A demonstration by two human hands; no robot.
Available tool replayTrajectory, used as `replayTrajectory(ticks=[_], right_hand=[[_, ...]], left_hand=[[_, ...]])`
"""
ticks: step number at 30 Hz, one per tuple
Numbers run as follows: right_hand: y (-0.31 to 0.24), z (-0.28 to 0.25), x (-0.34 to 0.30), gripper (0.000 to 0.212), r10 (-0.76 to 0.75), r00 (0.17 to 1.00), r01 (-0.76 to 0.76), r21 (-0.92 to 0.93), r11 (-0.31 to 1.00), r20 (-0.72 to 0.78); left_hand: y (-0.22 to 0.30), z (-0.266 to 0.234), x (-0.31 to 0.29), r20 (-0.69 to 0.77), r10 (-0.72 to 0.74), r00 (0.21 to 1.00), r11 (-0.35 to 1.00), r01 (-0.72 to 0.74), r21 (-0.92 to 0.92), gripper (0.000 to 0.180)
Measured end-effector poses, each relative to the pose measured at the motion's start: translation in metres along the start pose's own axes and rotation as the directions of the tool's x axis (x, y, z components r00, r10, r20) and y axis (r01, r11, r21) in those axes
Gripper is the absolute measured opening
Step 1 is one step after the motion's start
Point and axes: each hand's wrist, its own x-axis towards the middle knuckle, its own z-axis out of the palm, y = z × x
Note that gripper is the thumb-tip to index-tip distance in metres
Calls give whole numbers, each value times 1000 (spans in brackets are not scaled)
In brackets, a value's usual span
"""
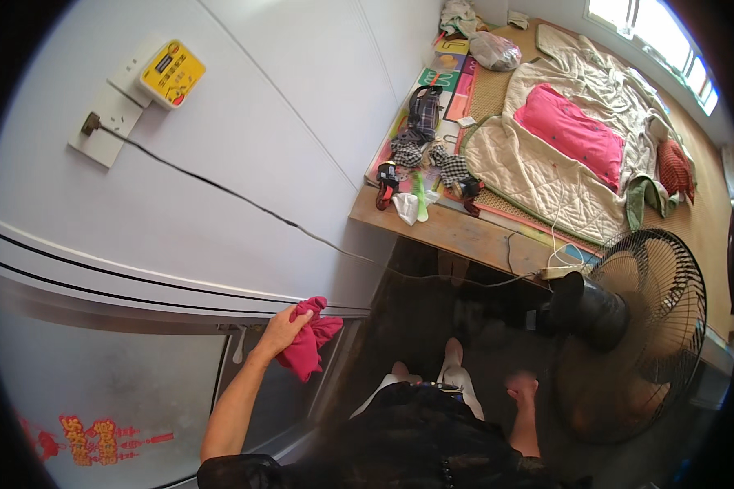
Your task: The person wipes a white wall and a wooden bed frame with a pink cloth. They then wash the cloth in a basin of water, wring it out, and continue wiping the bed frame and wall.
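Observation:
My left hand (281, 332) is closed around a bunched magenta cloth (308, 349), which hangs beside the edge of the white ledge and the door frame. My left arm reaches up and forward from the lower edge. Lower right of centre, my right hand (523, 385) hangs near my leg, slightly blurred, its fingers curled in with nothing visible in them. The black standing fan (644, 326) is the thing nearest to my right hand, apart from it.
A wooden bed platform (448, 232) with a cream quilt (522, 175) and pink pillow (571, 134) lies ahead. Clothes and small items crowd its left edge. A black cord (245, 196) stretches from the wall socket (108, 130) toward the fan. A frosted door panel (139, 367) is at left.

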Motion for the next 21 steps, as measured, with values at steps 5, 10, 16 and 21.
replayTrajectory(ticks=[5, 10, 16, 21], right_hand=[[34, 30, -18, 13, -168, 977, 168, 9, 986, 133], [-7, 120, -95, 22, -296, 916, 353, -191, 916, 270], [-82, 235, -236, 23, -485, 577, 701, -95, 706, 657], [-91, 279, -316, 44, -484, 334, 805, 22, 593, 809]], left_hand=[[-14, -9, -1, -34, -60, 998, 783, 26, -621, 44], [-25, -1, -16, 121, 5, 993, 351, 112, -930, 47], [-48, 28, -31, 203, 157, 966, 24, 202, -979, 43], [-34, 62, -65, 133, 224, 965, -95, 158, -983, 45]])
